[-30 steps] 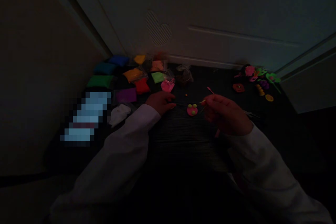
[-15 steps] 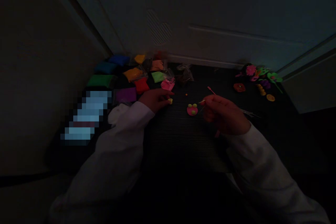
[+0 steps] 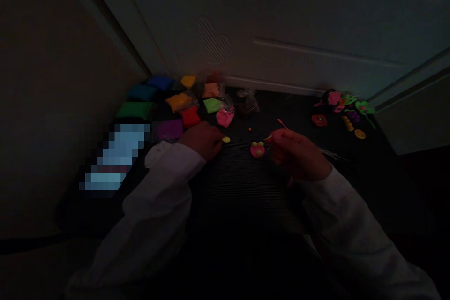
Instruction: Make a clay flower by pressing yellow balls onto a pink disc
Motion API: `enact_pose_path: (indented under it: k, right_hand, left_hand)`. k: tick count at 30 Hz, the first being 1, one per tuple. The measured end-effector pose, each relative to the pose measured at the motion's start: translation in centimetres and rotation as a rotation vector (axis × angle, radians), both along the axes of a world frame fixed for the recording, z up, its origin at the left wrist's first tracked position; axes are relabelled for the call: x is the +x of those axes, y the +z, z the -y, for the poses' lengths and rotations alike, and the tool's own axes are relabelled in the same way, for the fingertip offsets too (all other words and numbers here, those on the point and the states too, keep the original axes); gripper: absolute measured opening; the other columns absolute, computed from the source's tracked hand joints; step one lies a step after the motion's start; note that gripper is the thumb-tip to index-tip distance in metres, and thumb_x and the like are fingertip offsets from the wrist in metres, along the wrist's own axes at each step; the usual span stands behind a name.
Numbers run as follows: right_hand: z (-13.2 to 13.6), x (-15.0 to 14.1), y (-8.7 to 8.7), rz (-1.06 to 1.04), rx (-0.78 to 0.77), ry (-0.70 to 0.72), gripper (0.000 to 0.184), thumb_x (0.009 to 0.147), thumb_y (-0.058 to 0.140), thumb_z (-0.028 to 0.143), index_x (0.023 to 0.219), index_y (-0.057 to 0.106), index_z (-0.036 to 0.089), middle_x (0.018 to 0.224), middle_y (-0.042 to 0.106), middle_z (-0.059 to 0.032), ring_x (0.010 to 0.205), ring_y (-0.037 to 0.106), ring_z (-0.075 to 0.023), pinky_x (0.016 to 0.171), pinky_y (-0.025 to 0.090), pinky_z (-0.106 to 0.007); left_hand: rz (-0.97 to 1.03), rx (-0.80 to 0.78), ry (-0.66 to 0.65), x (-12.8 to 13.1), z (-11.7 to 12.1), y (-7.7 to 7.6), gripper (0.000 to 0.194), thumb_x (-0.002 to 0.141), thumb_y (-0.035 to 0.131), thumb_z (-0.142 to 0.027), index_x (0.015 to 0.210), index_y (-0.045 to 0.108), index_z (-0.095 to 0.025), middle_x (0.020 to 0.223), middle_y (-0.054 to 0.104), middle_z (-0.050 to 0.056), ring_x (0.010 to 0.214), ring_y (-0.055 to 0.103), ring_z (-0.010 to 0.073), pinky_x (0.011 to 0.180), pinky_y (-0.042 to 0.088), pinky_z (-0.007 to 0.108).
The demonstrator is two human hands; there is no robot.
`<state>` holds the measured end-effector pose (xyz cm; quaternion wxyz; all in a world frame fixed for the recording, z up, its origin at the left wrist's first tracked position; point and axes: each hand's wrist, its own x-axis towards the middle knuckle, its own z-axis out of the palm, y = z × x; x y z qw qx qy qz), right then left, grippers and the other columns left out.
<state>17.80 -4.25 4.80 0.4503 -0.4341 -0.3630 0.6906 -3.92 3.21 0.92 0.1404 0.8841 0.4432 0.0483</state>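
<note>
Piece of yellow clay (image 3: 227, 139) now shows more fully at left hand (image 3: 204, 141)

The tabletop (image 3: 242, 187) is showing fine grooves; the clear bag (image 3: 251, 98) is glinting like creased plastic, the pink clay disc (image 3: 253, 152) is looking smooth and matt, the scissors (image 3: 332, 153) are gleaming like metal, the sleeves (image 3: 163, 197) are showing matt cloth folds

Flat on the table (image 3: 232, 192), a round pink disc (image 3: 253, 152), topped at its far edge by two yellow-green balls (image 3: 260, 144) side by side, with a third lower down, slightly right of middle. Touching the left hand (image 3: 203, 141) at the fingertips, a small yellow oval (image 3: 227, 139), whether gripped or resting unclear. Pinched by the right hand (image 3: 298, 153), a thin yellow sliver (image 3: 268, 138), tip jutting left near the disc.
</note>
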Motion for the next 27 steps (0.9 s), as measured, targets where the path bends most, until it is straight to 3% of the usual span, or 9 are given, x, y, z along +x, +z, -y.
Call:
enact_pose_path:
  k: [3,6,8,9,11,13,17,19,27]
  right_hand:
    - [-0.2,0.2,0.4,0.024,0.015,0.011,0.016,0.070,0.058,0.031,0.073,0.057,0.014,0.045,0.038,0.0079,0.039,0.028,-0.0013,0.041,0.018,-0.019]
    - [-0.5,0.4,1.4,0.102,0.071,0.060,0.017,0.072,0.058,0.032,0.075,0.058,0.015,0.047,0.040,0.0075,0.041,0.033,-0.0016,0.042,0.022,-0.019]
    - [-0.9,0.4,2.4,0.196,0.134,0.115,0.017,0.072,0.057,0.033,0.075,0.058,0.016,0.049,0.043,0.0070,0.042,0.036,-0.0020,0.042,0.024,-0.018]
    - [-1.1,0.4,2.9,0.254,0.172,0.150,0.017,0.072,0.056,0.033,0.075,0.058,0.016,0.051,0.046,0.0065,0.043,0.038,-0.0023,0.043,0.026,-0.018]
    - [-1.6,0.2,4.0,0.383,0.261,0.244,0.016,0.075,0.053,0.032,0.075,0.058,0.017,0.058,0.053,0.0042,0.049,0.045,-0.0042,0.047,0.034,-0.019]
    - [-1.9,0.0,4.9,0.592,0.388,0.366,0.017,0.077,0.049,0.030,0.079,0.060,0.018,0.073,0.061,0.0003,0.062,0.054,-0.0086,0.059,0.042,-0.023]
    - [-1.5,-0.2,6.1,1.209,0.721,0.553,0.023,0.079,0.044,0.024,0.090,0.064,0.019,0.093,0.064,-0.0063,0.086,0.056,-0.0177,0.080,0.041,-0.034]
    - [-0.9,-0.2,6.5,1.394,0.805,0.579,0.026,0.080,0.040,0.022,0.093,0.063,0.018,0.098,0.062,-0.0082,0.092,0.055,-0.0191,0.084,0.040,-0.036]
    - [0.7,-0.4,7.3,1.571,0.900,0.534,0.027,0.081,0.035,0.017,0.093,0.059,0.014,0.104,0.058,-0.0098,0.095,0.053,-0.0197,0.084,0.043,-0.034]
  left_hand:
    - [0.161,0.019,0.163,0.1,0.5,0.6,0.041,0.072,0.048,-0.040,0.106,0.057,-0.019,0.100,0.061,0.008,0.095,0.051,0.0249,0.085,0.037,0.037]
    - [0.605,-0.074,0.323,1.9,1.4,1.6,0.044,0.071,0.049,-0.047,0.103,0.057,-0.018,0.108,0.058,0.008,0.103,0.049,0.0233,0.094,0.032,0.037]
    - [1.053,-0.414,0.406,3.9,2.2,2.1,0.045,0.075,0.042,-0.052,0.100,0.057,-0.018,0.102,0.060,0.007,0.099,0.052,0.0199,0.089,0.038,0.034]
    - [1.277,-0.682,0.443,5.0,2.6,2.3,0.051,0.076,0.034,-0.057,0.097,0.057,-0.017,0.097,0.061,0.008,0.095,0.055,0.0198,0.085,0.042,0.035]
    - [1.563,-1.205,0.377,7.2,3.5,2.4,0.058,0.076,0.026,-0.062,0.096,0.056,-0.016,0.100,0.060,0.009,0.095,0.056,0.0202,0.083,0.044,0.037]
    - [1.750,-1.454,0.363,8.8,4.1,2.6,0.062,0.076,0.022,-0.063,0.096,0.056,-0.015,0.103,0.060,0.010,0.097,0.056,0.0199,0.083,0.045,0.035]
    - [1.953,-1.486,0.405,10.5,4.9,3.2,0.058,0.082,0.017,-0.054,0.094,0.057,-0.013,0.109,0.058,0.009,0.103,0.053,0.0170,0.087,0.044,0.029]
    - [2.015,-1.462,0.425,10.8,4.9,3.6,0.054,0.083,0.018,-0.050,0.091,0.058,-0.014,0.106,0.060,0.008,0.103,0.054,0.0158,0.088,0.044,0.028]
    - [2.020,-1.383,0.589,10.8,5.2,4.8,0.035,0.085,0.028,-0.038,0.087,0.056,-0.016,0.092,0.064,0.004,0.093,0.059,0.0105,0.084,0.046,0.022]
